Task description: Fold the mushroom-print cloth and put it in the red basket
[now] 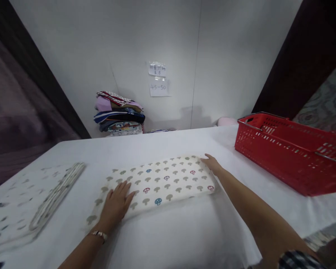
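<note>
A folded white cloth with a mushroom print [162, 183] lies flat on the white table, longer from side to side than from front to back. My left hand [116, 201] rests on its left part, palm down with the fingers spread. At the cloth's far right corner is my right hand [211, 163], its thumb and fingers apart along the right edge. Whether the right fingers reach under the cloth is hidden. Left of the mushroom cloth lies another folded white cloth [25, 203] with small grey prints, its layers showing along the right side.
A red plastic basket [277, 160] with metal handles stands at the right of the table [168, 239]. Behind the table's far edge, a pile of folded fabrics [119, 114] rests against the wall. Two paper notes [158, 87] are taped up there. Dark curtains hang at the left.
</note>
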`<state>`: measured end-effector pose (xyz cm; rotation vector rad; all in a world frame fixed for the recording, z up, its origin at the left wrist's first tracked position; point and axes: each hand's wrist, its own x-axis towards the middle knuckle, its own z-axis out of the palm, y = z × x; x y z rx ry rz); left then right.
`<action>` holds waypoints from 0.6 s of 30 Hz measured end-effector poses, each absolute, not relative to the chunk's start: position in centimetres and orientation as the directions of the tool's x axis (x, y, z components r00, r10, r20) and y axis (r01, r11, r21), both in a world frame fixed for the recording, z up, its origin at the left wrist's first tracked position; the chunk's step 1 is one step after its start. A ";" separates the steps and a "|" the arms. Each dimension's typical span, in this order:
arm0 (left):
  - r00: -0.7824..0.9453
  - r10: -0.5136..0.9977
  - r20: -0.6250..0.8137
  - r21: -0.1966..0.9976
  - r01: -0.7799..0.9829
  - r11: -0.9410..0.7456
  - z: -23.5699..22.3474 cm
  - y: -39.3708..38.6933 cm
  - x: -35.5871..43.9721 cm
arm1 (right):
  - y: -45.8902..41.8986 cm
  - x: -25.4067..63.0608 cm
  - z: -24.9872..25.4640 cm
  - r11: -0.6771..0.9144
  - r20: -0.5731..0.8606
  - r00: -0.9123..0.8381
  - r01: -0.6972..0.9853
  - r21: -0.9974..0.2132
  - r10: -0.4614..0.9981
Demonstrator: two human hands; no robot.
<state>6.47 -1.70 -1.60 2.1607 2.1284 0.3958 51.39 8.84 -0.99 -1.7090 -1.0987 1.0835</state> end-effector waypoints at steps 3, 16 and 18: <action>0.022 0.998 0.065 0.178 0.983 -0.033 -1.1 -0.6 6.4 | 9.8 51.3 -0.9 -0.236 -0.170 0.272 0.236 -0.943 0.947; 0.536 0.840 0.085 0.269 0.800 -0.537 0.5 8.1 25.0 | 10.9 51.5 -1.8 -0.151 0.003 0.267 0.551 -0.820 0.964; 0.557 0.828 0.056 0.258 0.793 -0.551 -0.2 9.0 27.1 | 10.8 51.3 -1.4 -0.136 0.051 0.274 0.621 -0.772 0.960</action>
